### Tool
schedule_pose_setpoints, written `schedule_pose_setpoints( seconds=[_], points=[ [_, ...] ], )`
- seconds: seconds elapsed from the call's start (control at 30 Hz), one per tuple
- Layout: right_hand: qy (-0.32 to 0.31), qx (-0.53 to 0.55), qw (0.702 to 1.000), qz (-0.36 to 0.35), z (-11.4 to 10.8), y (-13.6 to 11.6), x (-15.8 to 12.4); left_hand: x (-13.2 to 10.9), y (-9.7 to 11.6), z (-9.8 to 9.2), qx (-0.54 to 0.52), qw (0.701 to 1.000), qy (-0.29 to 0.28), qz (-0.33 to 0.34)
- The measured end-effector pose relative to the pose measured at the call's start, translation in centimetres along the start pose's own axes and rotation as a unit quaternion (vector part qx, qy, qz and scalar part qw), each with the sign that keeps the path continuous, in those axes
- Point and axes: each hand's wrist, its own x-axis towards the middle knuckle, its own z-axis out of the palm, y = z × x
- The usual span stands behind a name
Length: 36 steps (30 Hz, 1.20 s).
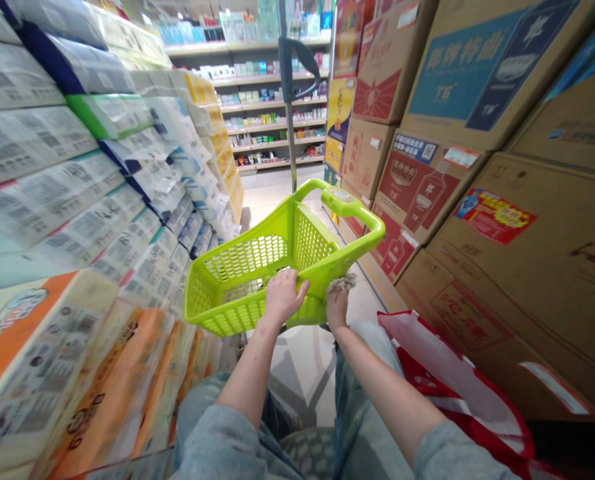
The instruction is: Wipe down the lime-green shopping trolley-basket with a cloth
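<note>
A lime-green plastic shopping cart (237, 257) with perforated walls stands in front of me, its curved handle toward the right. My left hand (283, 297) is closed over the near rim of its basket, the fingertips reaching inside and the thumb pointing right. My right hand (337, 308) holds a crumpled greyish cloth (342, 283) against the outer side of the cart, below the handle. Part of the cloth is hidden by the hand. The basket looks to hold nothing, though its near floor is partly out of sight.
Packs of tissue paper (57, 133) are piled on the left, with orange packs (102, 393) close by. Cardboard cartons (477, 267) rise on the right. A red and white bag (457, 380) stands by my right leg. A grey-handled pole (288, 113) and stocked shelves (272, 100) are ahead.
</note>
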Motion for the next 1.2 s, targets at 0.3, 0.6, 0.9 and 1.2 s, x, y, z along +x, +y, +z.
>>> schedule_pose_setpoints(
  seconds=[0.3,0.6,0.9,1.2],
  points=[
    [-0.041,-0.035,0.998,-0.04,-4.8,-3.2,-0.3,0.3,-0.5,0.2,-0.043,0.999,0.008,0.01],
    [-0.091,-0.108,0.931,-0.336,-8.1,-11.7,5.9,-0.2,-0.7,0.2,-0.056,0.998,0.007,-0.006],
    [-0.239,-0.335,0.746,-0.523,-8.1,-11.1,10.4,-1.5,-2.8,0.0,-0.056,0.998,0.02,0.014],
    [-0.226,-0.378,0.721,-0.536,-7.2,-11.0,11.2,-2.3,-4.4,-0.2,0.026,0.999,-0.019,-0.025]
  ],
)
